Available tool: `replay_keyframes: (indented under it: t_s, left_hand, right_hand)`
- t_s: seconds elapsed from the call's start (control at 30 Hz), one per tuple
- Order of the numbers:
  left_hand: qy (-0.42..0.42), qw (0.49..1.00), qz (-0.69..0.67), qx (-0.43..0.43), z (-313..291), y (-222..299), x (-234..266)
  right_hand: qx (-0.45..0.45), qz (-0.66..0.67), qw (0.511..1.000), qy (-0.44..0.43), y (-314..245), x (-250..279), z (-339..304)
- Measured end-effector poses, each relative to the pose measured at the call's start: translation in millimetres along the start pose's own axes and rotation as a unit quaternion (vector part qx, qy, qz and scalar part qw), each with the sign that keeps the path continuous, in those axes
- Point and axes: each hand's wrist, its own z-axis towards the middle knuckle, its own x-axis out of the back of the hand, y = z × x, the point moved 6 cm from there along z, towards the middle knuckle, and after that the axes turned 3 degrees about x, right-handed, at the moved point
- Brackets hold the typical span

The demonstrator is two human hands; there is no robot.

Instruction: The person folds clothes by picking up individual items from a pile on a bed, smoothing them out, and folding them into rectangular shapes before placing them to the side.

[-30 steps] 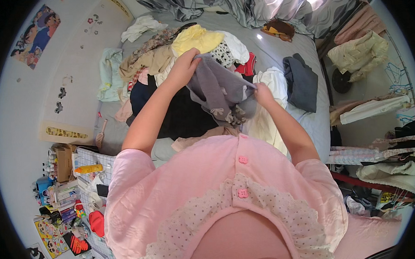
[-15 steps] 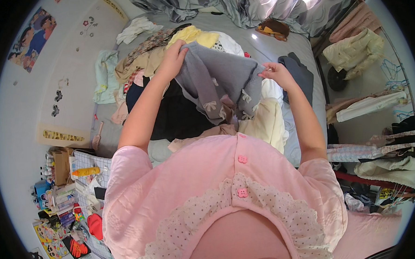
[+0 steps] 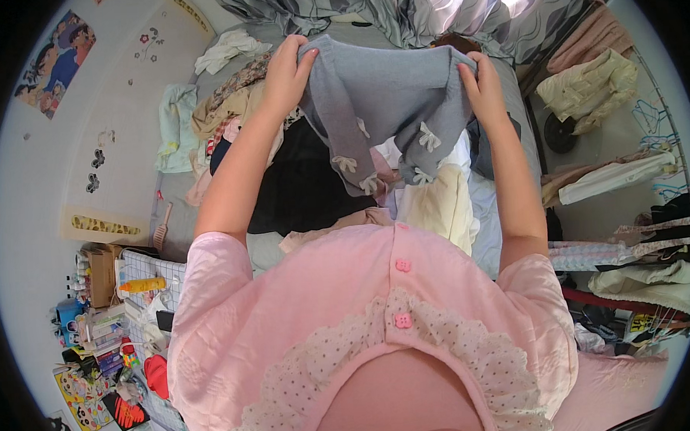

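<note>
Stretched between my two hands is a grey knit sweater with pale bows on its sleeves. My left hand grips its upper left corner, and my right hand pinches the upper right corner. Both sleeves hang down toward me. Below the sweater, a black garment lies on the bed, with a cream garment to its right. Beyond my left wrist is a beige garment in the clothes pile. Part of the pile is hidden behind the sweater.
A mint garment and a white cloth lie at the bed's left side. To the right, clothes hang on a rack, among them a cream jacket. A cluttered desk stands at lower left, near a pink comb.
My right hand has moved up and away from me, and the left has risen slightly. The sweater has been spread wider and now hangs more evenly between them.
</note>
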Motion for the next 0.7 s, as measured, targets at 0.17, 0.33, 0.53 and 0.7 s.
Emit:
replay_keyframes:
  t_s: [0.17,0.33,0.53,0.7]
  left_hand:
    - [-0.007,0.998,0.051,-0.040,0.6,6.5,13.1]
    - [0.041,0.997,0.052,-0.031,-25.0,9.3,26.0]
    - [0.049,0.993,0.100,-0.032,-53.8,35.3,49.1]
    - [0.143,0.983,0.099,-0.065,-68.1,75.5,86.2]
  right_hand:
    - [-0.015,-0.004,0.997,-0.070,-15.9,7.1,12.1]
    - [-0.008,-0.101,0.991,-0.085,-21.2,15.4,-8.5]
    - [0.055,-0.198,0.972,-0.112,-47.8,36.0,-25.3]
    - [0.061,-0.130,0.989,-0.034,-83.7,62.9,-37.0]
